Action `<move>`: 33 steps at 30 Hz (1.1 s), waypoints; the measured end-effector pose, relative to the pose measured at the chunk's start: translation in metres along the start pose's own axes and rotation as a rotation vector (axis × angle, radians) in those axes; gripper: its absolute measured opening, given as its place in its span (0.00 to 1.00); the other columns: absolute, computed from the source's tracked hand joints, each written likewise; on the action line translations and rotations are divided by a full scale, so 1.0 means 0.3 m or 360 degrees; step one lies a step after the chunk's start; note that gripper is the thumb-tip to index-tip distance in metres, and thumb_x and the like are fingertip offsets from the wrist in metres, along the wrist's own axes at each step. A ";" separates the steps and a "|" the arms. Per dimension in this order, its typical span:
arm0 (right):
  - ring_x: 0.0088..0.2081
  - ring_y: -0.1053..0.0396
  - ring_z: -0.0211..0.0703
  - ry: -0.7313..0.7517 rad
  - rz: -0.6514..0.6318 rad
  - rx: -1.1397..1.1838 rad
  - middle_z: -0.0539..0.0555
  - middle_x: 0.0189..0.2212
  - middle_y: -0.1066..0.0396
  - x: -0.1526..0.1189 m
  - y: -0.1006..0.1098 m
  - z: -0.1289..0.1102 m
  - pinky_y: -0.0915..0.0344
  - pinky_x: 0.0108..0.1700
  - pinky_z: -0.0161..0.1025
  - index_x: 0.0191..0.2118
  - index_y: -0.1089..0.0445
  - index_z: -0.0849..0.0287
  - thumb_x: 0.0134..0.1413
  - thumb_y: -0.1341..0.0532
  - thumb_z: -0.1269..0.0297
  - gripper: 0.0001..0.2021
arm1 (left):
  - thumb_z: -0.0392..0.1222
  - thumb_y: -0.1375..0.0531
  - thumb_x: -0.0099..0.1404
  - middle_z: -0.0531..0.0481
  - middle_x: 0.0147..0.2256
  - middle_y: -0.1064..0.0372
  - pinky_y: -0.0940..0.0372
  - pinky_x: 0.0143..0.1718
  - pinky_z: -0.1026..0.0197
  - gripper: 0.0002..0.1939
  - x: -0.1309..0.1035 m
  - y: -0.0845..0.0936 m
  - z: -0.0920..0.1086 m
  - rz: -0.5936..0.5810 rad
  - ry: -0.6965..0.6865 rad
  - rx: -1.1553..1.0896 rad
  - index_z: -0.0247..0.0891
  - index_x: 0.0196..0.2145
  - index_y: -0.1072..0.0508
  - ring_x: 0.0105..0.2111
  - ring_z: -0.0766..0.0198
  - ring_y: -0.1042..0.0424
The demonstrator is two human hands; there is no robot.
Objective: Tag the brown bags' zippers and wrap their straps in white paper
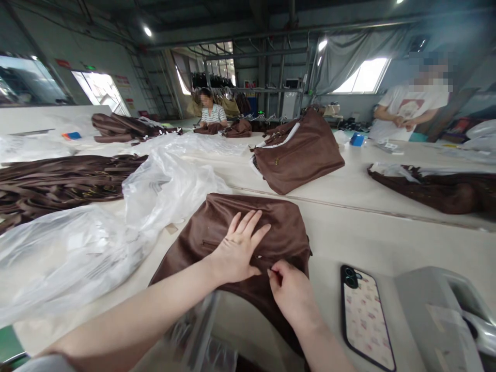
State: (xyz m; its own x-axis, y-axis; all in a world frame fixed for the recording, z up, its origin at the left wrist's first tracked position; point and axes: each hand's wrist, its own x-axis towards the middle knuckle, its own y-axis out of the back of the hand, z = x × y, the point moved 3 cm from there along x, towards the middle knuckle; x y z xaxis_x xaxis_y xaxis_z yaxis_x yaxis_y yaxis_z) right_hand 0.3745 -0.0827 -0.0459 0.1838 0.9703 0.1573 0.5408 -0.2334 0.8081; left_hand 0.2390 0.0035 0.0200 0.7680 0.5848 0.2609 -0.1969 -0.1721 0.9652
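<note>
A brown, leather-like bag [282, 217] lies flat on the pale table [337, 232] before the person, its contents hidden, a short zip [211, 244] across its smooth, softly creased face. The left hand [234, 253] rests palm down on it, fingers spread and gripping nothing; the right hand's [290, 289] fingers curl in close to the thumb at the bag, and whether they pinch anything cannot be told. Crumpled clear plastic [170, 181] sits left, near heaped brown straps [73, 178]; a patterned phone [366, 315] lies right. Beyond stands another brown bag [304, 155]. Two co-workers [413, 111] occupy the windowed workshop.
</note>
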 end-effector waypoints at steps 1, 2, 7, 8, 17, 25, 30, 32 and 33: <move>0.34 0.28 0.45 0.0032 0.0031 0.0029 0.51 0.31 0.26 0.001 0.002 -0.001 0.39 0.36 0.39 0.34 0.32 0.55 0.59 0.43 0.67 0.03 | 0.58 0.29 0.41 0.34 0.68 0.67 0.68 0.64 0.37 0.59 -0.017 -0.002 -0.038 -0.0078 0.0063 -0.0016 0.39 0.65 0.50 0.67 0.39 0.66; 0.34 0.28 0.45 0.0067 0.0063 0.0060 0.51 0.31 0.27 0.002 0.005 -0.004 0.38 0.36 0.39 0.36 0.32 0.55 0.58 0.42 0.67 0.02 | 0.62 0.29 0.38 0.33 0.68 0.69 0.69 0.64 0.36 0.63 -0.032 -0.011 -0.078 -0.0159 0.0130 -0.0044 0.39 0.66 0.52 0.67 0.38 0.66; 0.38 0.29 0.42 0.0387 0.0173 0.0051 0.52 0.37 0.29 0.019 0.018 -0.067 0.35 0.41 0.38 0.42 0.34 0.56 0.59 0.42 0.70 0.06 | 0.74 0.35 0.34 0.33 0.68 0.73 0.72 0.64 0.36 0.70 -0.071 -0.089 -0.188 -0.0297 0.0184 -0.0240 0.40 0.68 0.57 0.67 0.40 0.70; 0.39 0.29 0.43 0.0467 0.0173 -0.0042 0.52 0.37 0.29 0.025 0.019 -0.085 0.35 0.43 0.38 0.42 0.35 0.56 0.59 0.42 0.70 0.06 | 0.74 0.35 0.34 0.33 0.68 0.74 0.73 0.63 0.36 0.70 -0.070 -0.098 -0.192 -0.0275 0.0174 -0.0265 0.40 0.68 0.57 0.67 0.40 0.71; 0.31 0.30 0.46 0.0991 -0.0113 -0.1254 0.55 0.30 0.30 0.078 -0.010 -0.182 0.36 0.31 0.40 0.36 0.33 0.60 0.55 0.45 0.80 0.08 | 0.70 0.34 0.37 0.29 0.67 0.67 0.70 0.63 0.34 0.65 -0.075 -0.104 -0.196 -0.0008 0.0111 -0.0360 0.38 0.66 0.52 0.67 0.39 0.65; 0.29 0.30 0.47 0.1047 -0.0321 -0.1326 0.58 0.31 0.30 0.103 -0.011 -0.181 0.38 0.28 0.40 0.35 0.33 0.61 0.57 0.48 0.80 0.09 | 0.72 0.35 0.37 0.30 0.67 0.66 0.71 0.64 0.37 0.65 -0.079 -0.108 -0.198 0.0029 0.0068 -0.0403 0.38 0.66 0.52 0.67 0.42 0.67; 0.30 0.30 0.47 0.1106 -0.0424 -0.1349 0.57 0.32 0.30 0.105 0.013 -0.151 0.39 0.28 0.40 0.37 0.32 0.61 0.57 0.48 0.80 0.10 | 0.71 0.34 0.37 0.31 0.67 0.65 0.71 0.64 0.38 0.65 -0.078 -0.109 -0.195 0.0028 0.0058 -0.0412 0.37 0.66 0.51 0.67 0.42 0.66; 0.30 0.30 0.46 0.1122 -0.0433 -0.1356 0.56 0.32 0.30 0.101 0.022 -0.137 0.39 0.28 0.40 0.37 0.32 0.60 0.57 0.48 0.80 0.11 | 0.71 0.34 0.37 0.30 0.67 0.65 0.71 0.64 0.38 0.65 -0.077 -0.111 -0.194 0.0034 0.0052 -0.0407 0.36 0.66 0.51 0.67 0.42 0.66; 0.30 0.31 0.46 0.1125 -0.0432 -0.1356 0.56 0.32 0.30 0.100 0.024 -0.129 0.39 0.29 0.39 0.37 0.32 0.60 0.57 0.48 0.80 0.11 | 0.71 0.34 0.38 0.30 0.67 0.65 0.71 0.64 0.38 0.65 -0.077 -0.111 -0.194 0.0037 0.0047 -0.0404 0.37 0.66 0.51 0.67 0.43 0.66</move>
State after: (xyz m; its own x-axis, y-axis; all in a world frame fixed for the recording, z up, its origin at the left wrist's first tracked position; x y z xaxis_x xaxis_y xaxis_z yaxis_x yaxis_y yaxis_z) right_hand 0.3522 -0.0530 -0.0133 -0.5037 0.8637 -0.0153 -0.2908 -0.1528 0.9445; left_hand 0.1925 0.0418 -0.0172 0.7440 0.6068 0.2799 -0.3640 0.0167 0.9313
